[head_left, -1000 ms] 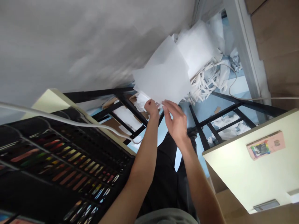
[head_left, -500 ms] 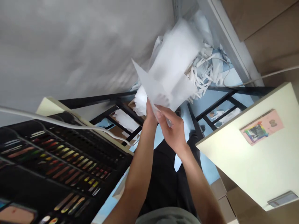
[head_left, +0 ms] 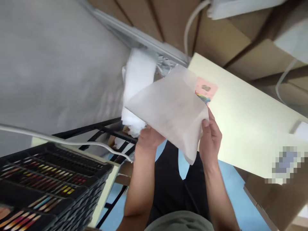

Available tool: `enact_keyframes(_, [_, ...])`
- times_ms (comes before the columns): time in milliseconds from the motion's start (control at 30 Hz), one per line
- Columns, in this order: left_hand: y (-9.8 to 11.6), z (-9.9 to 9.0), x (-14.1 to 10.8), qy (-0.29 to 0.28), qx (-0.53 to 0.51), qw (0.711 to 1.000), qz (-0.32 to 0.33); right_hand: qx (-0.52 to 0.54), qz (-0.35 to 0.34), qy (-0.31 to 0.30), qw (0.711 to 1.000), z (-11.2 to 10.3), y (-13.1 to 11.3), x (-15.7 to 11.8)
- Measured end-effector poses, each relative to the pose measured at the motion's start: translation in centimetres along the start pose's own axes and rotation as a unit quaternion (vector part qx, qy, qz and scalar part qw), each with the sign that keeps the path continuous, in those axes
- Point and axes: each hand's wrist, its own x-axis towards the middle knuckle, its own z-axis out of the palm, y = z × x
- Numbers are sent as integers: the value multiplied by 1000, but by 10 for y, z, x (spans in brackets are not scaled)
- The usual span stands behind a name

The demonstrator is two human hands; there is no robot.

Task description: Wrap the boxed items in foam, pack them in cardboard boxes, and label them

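A thin, slightly see-through white sheet (head_left: 168, 106) is spread at a tilt between my hands, one corner hanging down toward my legs. My right hand (head_left: 210, 138) pinches its right edge, thumb on top and fingers behind. At the lower left edge is my left hand (head_left: 150, 138), closed against the sheet; the sheet covers some of its fingers and the rest are blurred. Beyond the sheet stands a stack of white foam-like sheets (head_left: 139, 73), partly covered by it. A pink card (head_left: 207, 88) with a rainbow-coloured patch lies just past the sheet's right edge.
On the right is a pale yellow tabletop (head_left: 240, 128). A black case of coloured sticks and brushes (head_left: 48, 173) sits at lower left, with a white cable (head_left: 72, 141) crossing above it. Cardboard boxes (head_left: 216, 41) fill the back. Shredded paper (head_left: 166, 64) lies behind the sheet.
The sheet has turned from a steep, folded-looking angle to a wide spread. My right hand has moved right along its edge, apart from my left. The view has swung toward the right.
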Motion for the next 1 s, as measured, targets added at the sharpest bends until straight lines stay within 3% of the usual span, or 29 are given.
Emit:
enact_keyframes(100, [-24,69,-4,-153,18,987,-42,-8,25,52,998,-66,15,0])
enact_keyframes(200, [-51,143,-13,-225,24,969,-95,-24,37,114,992,-128,28,-7])
enact_keyframes(267, [-69,193,-21,-218,13,966,-138,-37,28,155,987,-165,35,-14])
enact_keyframes(333, [-87,237,-25,-164,2,969,-186,-55,12,195,979,-199,43,-21])
enact_keyframes(433, [-115,283,-19,-66,39,975,-211,-83,-1,241,967,-241,57,-32])
enact_keyframes(533, [-135,296,5,-78,147,973,-159,-98,7,251,963,-269,72,-41])
enact_keyframes(633, [-142,287,36,-127,285,946,-92,-99,17,229,968,-280,87,-45])
enact_keyframes(733, [-141,274,62,-116,364,923,-47,-88,31,208,974,-277,101,-40])
enact_keyframes(867, [-139,266,73,-72,364,929,9,-71,34,220,972,-265,114,-21])
enact_keyframes(1000, [-142,270,56,-83,297,951,-11,-19,52,221,974,-257,115,2])
